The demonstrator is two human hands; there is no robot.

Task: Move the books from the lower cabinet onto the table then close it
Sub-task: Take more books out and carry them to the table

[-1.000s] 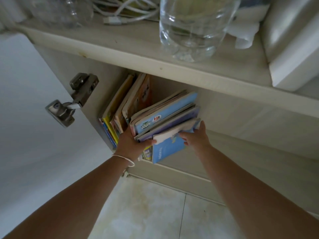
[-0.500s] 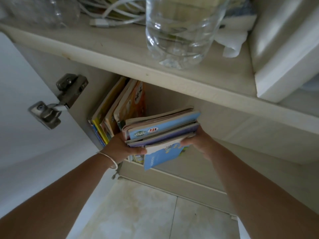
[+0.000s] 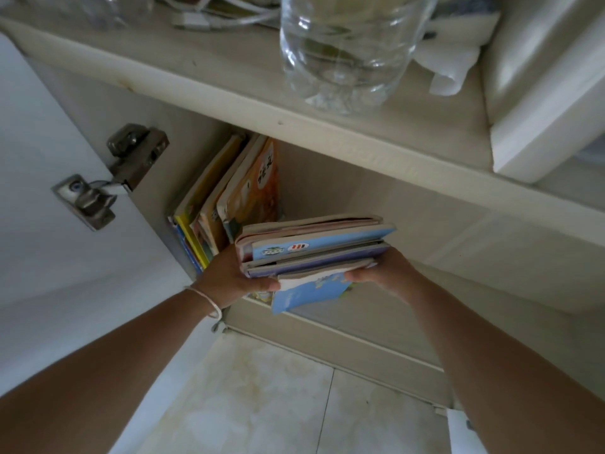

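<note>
Stack of books is held flat at the lower cabinet opening | left hand is clasped on its left end | right hand is clasped on its right end | upright books are left standing inside the cabinet, at its left wall

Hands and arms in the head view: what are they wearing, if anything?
Both forearms are bare, with no sleeves in view. The left hand has a thin, pale bangle around its wrist. The right hand has nothing on it: no glove, ring or watch shows.
</note>
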